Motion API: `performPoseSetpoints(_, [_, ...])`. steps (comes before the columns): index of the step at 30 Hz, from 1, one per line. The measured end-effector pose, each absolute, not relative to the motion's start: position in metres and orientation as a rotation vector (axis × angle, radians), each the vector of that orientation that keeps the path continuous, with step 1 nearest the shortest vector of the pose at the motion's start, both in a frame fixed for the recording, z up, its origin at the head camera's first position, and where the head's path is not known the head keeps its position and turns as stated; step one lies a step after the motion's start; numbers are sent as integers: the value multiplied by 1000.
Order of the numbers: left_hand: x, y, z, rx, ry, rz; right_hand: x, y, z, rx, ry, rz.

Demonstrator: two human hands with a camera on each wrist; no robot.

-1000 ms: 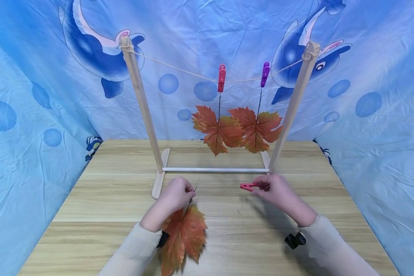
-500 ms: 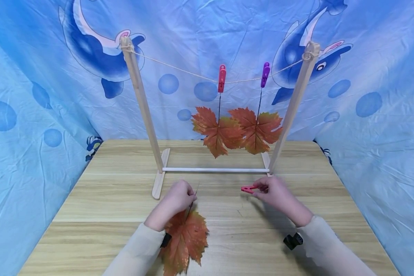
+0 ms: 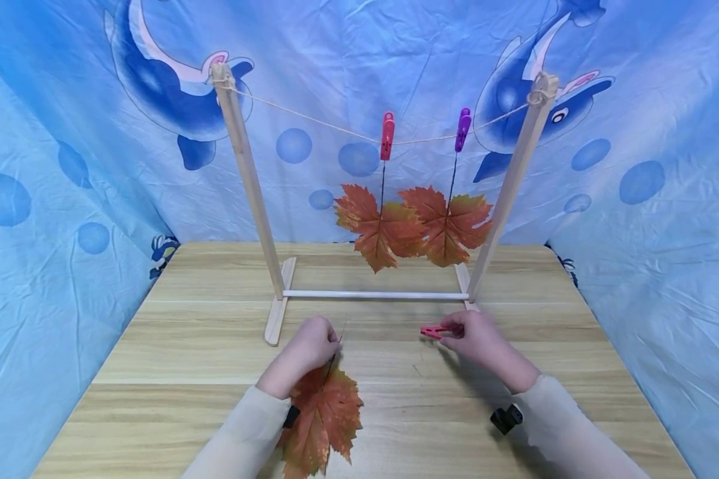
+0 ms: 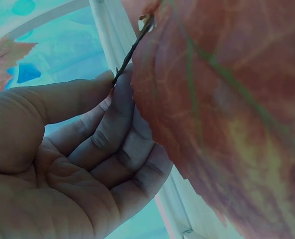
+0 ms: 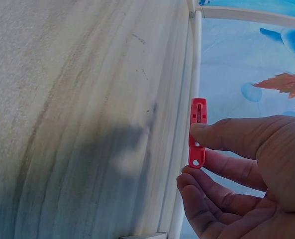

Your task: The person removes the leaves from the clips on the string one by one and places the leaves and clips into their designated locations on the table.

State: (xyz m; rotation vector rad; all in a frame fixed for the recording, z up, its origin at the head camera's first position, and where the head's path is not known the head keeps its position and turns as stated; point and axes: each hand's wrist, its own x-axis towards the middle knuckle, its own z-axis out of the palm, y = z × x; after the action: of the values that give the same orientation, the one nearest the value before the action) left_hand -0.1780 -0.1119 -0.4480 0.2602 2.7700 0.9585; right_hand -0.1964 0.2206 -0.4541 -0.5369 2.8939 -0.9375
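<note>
My left hand (image 3: 307, 347) pinches the dark thin stem (image 4: 133, 49) of an orange-red artificial leaf (image 3: 322, 418) between thumb and forefinger. The leaf hangs below the fingers, partly behind the forearm in the head view, and fills the right side of the left wrist view. In my right hand (image 3: 478, 338) a red clothespin (image 5: 198, 132) is pinched between thumb and fingers, its tip pointing left toward the leaf stem, with a gap between them. Two similar leaves hang from a string (image 3: 311, 120), one by a red clothespin (image 3: 387, 136), the other by a purple clothespin (image 3: 463, 130).
A wooden frame with a left post (image 3: 248, 179), a right post (image 3: 512, 189) and a white crossbar (image 3: 374, 295) stands on the wooden table (image 3: 174, 346) beyond my hands. Behind it hangs a blue curtain (image 3: 347, 60) printed with dolphins.
Both hands have come slightly down and nearer in the head view. The left hand's leaf has shifted a little to the right. The hanging leaves stay nearly still.
</note>
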Motion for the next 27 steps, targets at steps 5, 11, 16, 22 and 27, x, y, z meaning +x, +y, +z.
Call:
performPoseSetpoints(5, [-179,-111,-451,268,2801,930,-196,220,-457,-534,2911,-901])
performPoseSetpoints(11, [-181,-110,-456,263,2832,920,-198,220,-461,-479,2913,-872])
performPoseSetpoints(16, [-182,-110,-459,238,2830,923,-201,220,-465,-428,2899,-831])
performPoseSetpoints(22, [-183,-109,-464,229,2844,931,-202,220,-469,-416,2906,-797])
performPoseSetpoints(27, [-183,-108,-467,257,2861,933,-203,219,-472,-402,2899,-783])
